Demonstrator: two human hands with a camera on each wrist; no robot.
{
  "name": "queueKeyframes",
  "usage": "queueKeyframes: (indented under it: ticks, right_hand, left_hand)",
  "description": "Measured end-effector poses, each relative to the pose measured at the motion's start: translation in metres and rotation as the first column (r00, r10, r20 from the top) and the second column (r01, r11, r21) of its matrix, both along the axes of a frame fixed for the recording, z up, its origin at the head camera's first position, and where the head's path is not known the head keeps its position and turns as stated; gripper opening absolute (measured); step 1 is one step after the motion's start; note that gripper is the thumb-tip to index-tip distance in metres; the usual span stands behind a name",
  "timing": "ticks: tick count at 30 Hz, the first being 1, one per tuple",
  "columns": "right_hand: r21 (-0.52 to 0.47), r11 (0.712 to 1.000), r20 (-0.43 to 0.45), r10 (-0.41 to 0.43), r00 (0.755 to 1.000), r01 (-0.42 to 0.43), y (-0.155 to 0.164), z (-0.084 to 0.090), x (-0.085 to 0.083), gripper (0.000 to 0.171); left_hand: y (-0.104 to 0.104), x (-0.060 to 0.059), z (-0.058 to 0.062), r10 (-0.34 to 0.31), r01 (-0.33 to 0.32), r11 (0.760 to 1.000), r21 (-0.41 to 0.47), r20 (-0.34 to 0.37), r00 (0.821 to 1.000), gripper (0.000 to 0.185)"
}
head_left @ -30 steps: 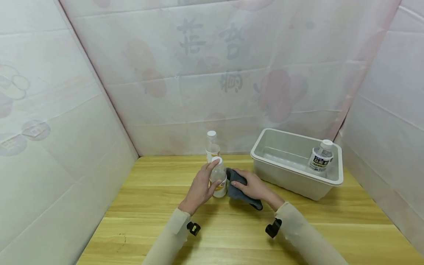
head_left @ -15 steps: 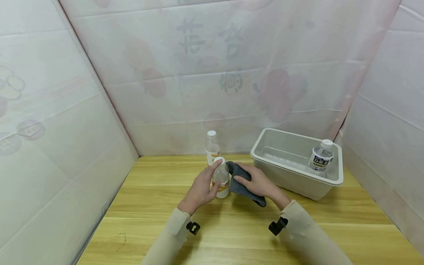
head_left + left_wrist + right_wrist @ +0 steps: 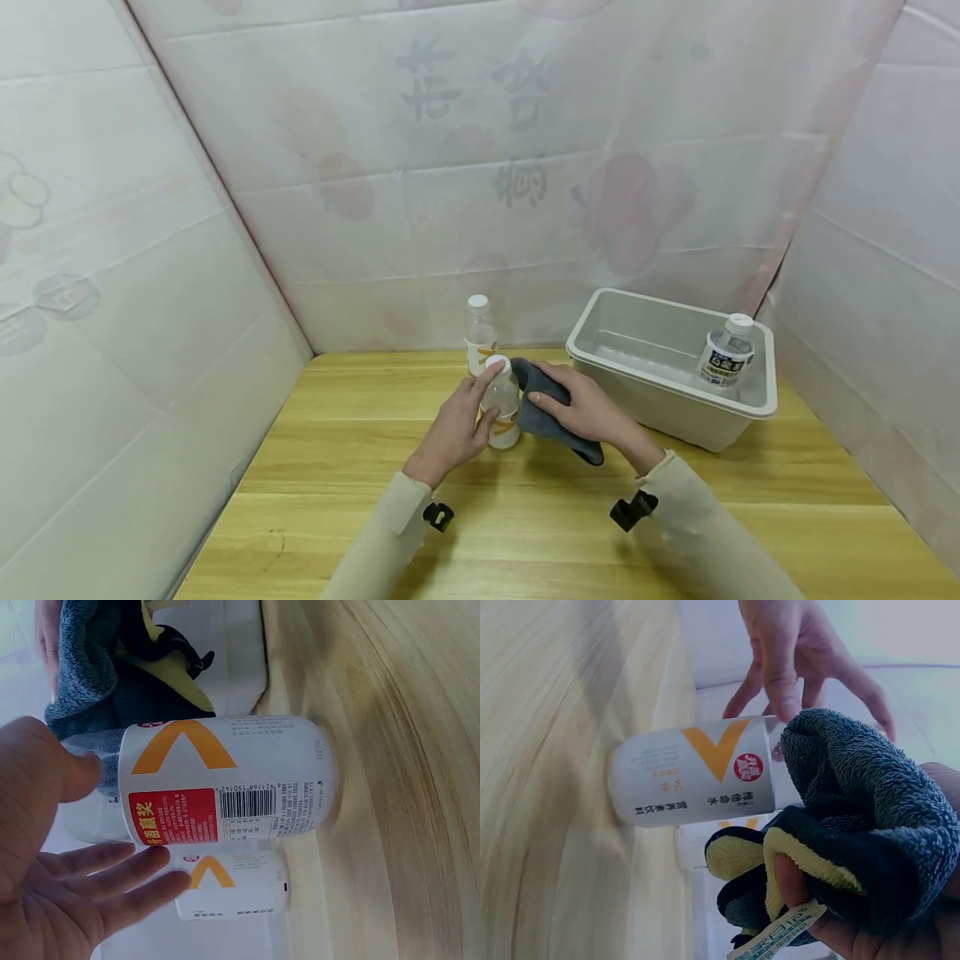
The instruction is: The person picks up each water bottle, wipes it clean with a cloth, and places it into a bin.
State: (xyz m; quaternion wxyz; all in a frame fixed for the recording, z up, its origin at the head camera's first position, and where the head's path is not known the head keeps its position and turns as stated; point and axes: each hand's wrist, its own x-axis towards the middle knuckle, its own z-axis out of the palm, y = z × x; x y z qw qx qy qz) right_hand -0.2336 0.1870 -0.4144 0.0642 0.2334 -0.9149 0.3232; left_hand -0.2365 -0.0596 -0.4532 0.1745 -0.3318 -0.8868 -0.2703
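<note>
On the wooden table point(image 3: 360, 467) stands a small clear bottle point(image 3: 501, 402) with a white cap and an orange-marked label. My left hand point(image 3: 459, 423) holds it, thumb on the label and fingers round the neck and cap. In the left wrist view the bottle point(image 3: 225, 780) stands beside my thumb and fingers point(image 3: 112, 877). My right hand point(image 3: 592, 412) grips a bunched grey cloth point(image 3: 542, 398) with a yellow edge and presses it against the bottle's right side. The right wrist view shows the cloth point(image 3: 855, 810) touching the bottle point(image 3: 690, 780) near its shoulder.
A second bottle of the same kind point(image 3: 478, 332) stands just behind the held one, near the back wall. A white plastic bin point(image 3: 660, 392) sits at the right with a dark-labelled bottle point(image 3: 725, 352) upright in its far corner. Pale sheeting walls close off three sides.
My right hand has lifted the cloth off the table and brought it higher against the bottle's side. The left hand keeps its hold; the bottle has shifted a little to the right.
</note>
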Motion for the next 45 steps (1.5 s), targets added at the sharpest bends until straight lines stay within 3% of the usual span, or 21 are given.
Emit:
queueKeyframes:
  ticks: [10, 30, 39, 45]
  right_hand:
    - [-0.021, 1.000, -0.003, 0.015, 1.000, -0.015, -0.008, 0.008, 0.001, 0.060]
    - [-0.022, 1.000, -0.016, 0.022, 1.000, -0.022, -0.018, 0.015, 0.004, 0.062]
    - [-0.027, 0.999, -0.023, 0.023, 0.999, -0.023, -0.023, 0.016, 0.005, 0.061]
    - [-0.030, 1.000, 0.005, 0.011, 1.000, -0.011, -0.025, 0.015, 0.005, 0.061]
  left_hand:
    - [-0.001, -0.002, 0.002, -0.043, 0.043, 0.998, 0.042, -0.015, 0.999, 0.072]
    - [0.001, -0.005, -0.002, 0.002, 0.000, 0.998, 0.056, -0.021, 1.000, 0.075]
    - [0.002, -0.007, -0.002, 0.004, -0.005, 0.999, 0.048, 0.020, 1.000, 0.079]
    - [0.002, -0.006, -0.001, 0.007, -0.009, 1.000, 0.020, 0.069, 0.998, 0.096]
